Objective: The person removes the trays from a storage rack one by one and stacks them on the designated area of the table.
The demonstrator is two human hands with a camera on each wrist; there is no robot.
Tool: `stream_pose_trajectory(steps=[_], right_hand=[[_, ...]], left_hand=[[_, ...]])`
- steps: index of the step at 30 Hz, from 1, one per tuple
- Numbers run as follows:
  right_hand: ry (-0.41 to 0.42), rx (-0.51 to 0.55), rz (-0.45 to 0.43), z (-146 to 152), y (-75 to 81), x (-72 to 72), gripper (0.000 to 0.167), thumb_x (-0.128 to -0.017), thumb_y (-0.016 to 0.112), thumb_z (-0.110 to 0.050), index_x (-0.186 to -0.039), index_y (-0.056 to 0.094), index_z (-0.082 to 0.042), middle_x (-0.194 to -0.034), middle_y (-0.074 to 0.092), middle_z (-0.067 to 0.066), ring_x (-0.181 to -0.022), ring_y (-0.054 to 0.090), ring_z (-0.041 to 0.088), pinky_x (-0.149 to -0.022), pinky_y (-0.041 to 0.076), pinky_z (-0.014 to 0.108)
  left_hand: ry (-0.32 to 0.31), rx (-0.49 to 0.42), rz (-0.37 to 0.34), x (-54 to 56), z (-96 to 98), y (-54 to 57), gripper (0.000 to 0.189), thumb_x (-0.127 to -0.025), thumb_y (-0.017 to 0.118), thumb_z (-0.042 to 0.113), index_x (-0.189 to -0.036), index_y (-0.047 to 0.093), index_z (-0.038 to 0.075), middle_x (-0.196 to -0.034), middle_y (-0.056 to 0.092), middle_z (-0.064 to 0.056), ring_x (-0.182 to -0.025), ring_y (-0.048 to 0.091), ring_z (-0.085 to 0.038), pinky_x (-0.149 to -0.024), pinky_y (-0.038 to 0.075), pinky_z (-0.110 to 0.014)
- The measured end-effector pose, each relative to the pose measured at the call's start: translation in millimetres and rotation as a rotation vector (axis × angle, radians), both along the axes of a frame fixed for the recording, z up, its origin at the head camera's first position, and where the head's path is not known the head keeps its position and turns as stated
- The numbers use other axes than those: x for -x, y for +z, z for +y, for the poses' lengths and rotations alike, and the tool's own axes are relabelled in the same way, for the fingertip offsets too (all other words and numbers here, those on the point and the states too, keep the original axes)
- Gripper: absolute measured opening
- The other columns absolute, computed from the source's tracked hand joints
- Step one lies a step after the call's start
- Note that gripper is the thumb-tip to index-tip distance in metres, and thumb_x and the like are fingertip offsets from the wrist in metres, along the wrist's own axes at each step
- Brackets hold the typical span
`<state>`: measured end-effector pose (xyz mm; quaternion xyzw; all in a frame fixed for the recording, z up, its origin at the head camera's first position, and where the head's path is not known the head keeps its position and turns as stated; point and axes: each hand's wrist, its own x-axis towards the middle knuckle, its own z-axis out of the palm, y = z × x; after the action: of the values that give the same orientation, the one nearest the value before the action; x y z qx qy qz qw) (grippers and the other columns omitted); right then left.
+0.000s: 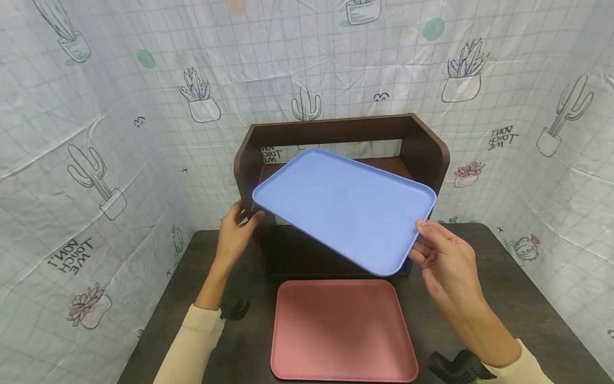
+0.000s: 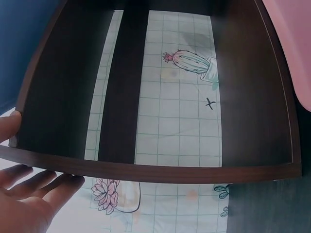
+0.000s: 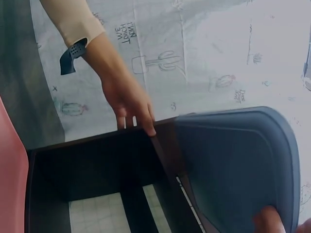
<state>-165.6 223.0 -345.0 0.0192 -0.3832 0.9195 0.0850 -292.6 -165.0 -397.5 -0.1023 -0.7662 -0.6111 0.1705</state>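
Observation:
A light blue rectangular tray (image 1: 342, 208) is held up, tilted, in front of the dark brown wooden shelf unit (image 1: 331, 130). My right hand (image 1: 448, 261) pinches its right edge, the thumb on the upper face and the fingers beneath. My left hand (image 1: 235, 234) grips the left side panel of the unit around middle-shelf height. In the left wrist view the thumb of the left hand (image 2: 29, 204) lies on the inner side and the fingers on the outer side. The blue tray hides much of the middle shelf in the head view.
A pink tray (image 1: 340, 330) lies flat on the dark table (image 1: 225, 346) in front of the unit. White fabric printed with cacti (image 1: 307, 64) surrounds the table at the back and both sides. Dark straps (image 1: 235, 309) are on both wrists.

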Motion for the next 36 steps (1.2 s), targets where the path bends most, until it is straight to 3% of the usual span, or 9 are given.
stream_pose_trajectory(steps=[4,9,13,21,29,36], right_hand=[[-0.025,-0.033,-0.021,5,1.0,-1.2,0.024,-0.106,0.059,0.004,-0.093,0.079,0.002,-0.079,0.077,0.009,-0.069,0.071,0.014,-0.061,0.062,0.028],[-0.035,-0.041,-0.040,10,1.1,-2.4,0.024,-0.105,0.059,0.004,-0.096,0.081,0.001,-0.087,0.081,0.012,-0.081,0.079,0.017,-0.069,0.066,0.032],[-0.036,-0.067,-0.046,14,0.9,-3.5,0.025,-0.105,0.059,0.004,-0.095,0.081,0.000,-0.085,0.080,0.011,-0.076,0.078,0.016,-0.066,0.065,0.031],[0.010,-0.067,-0.031,27,2.2,-4.2,0.027,-0.106,0.055,0.006,-0.096,0.080,0.002,-0.087,0.081,0.012,-0.076,0.079,0.018,-0.067,0.066,0.032],[0.071,-0.133,-0.049,43,5.1,-7.3,0.031,-0.109,0.054,0.001,-0.096,0.082,-0.002,-0.082,0.080,0.007,-0.067,0.075,0.015,-0.060,0.060,0.028],[0.116,-0.147,-0.062,55,3.2,-8.8,0.033,-0.109,0.053,-0.001,-0.098,0.084,-0.003,-0.084,0.082,0.006,-0.073,0.079,0.018,-0.068,0.064,0.031]], left_hand=[[0.008,0.006,-0.006,0.5,1.6,0.8,0.057,-0.100,0.075,0.015,-0.152,0.054,0.005,-0.154,0.057,-0.022,-0.144,0.056,-0.042,-0.117,0.050,-0.054],[0.007,0.015,-0.018,1.1,1.5,1.0,0.057,-0.101,0.070,0.009,-0.154,0.052,0.001,-0.156,0.055,-0.025,-0.144,0.055,-0.045,-0.116,0.050,-0.055],[-0.008,0.012,-0.024,0.5,0.2,-0.6,0.057,-0.101,0.068,0.008,-0.155,0.050,0.000,-0.155,0.055,-0.025,-0.145,0.055,-0.044,-0.117,0.049,-0.055],[0.001,0.033,-0.004,-0.8,-1.1,-1.0,0.060,-0.101,0.071,0.014,-0.154,0.050,-0.002,-0.151,0.058,-0.027,-0.141,0.057,-0.045,-0.118,0.049,-0.058],[0.005,0.036,0.005,0.0,-0.2,0.5,0.060,-0.100,0.068,0.008,-0.155,0.048,-0.004,-0.154,0.054,-0.030,-0.144,0.054,-0.047,-0.119,0.047,-0.058],[0.000,0.018,-0.002,0.2,-0.6,1.4,0.059,-0.101,0.070,0.010,-0.156,0.049,-0.001,-0.157,0.052,-0.028,-0.146,0.052,-0.047,-0.120,0.046,-0.057]])
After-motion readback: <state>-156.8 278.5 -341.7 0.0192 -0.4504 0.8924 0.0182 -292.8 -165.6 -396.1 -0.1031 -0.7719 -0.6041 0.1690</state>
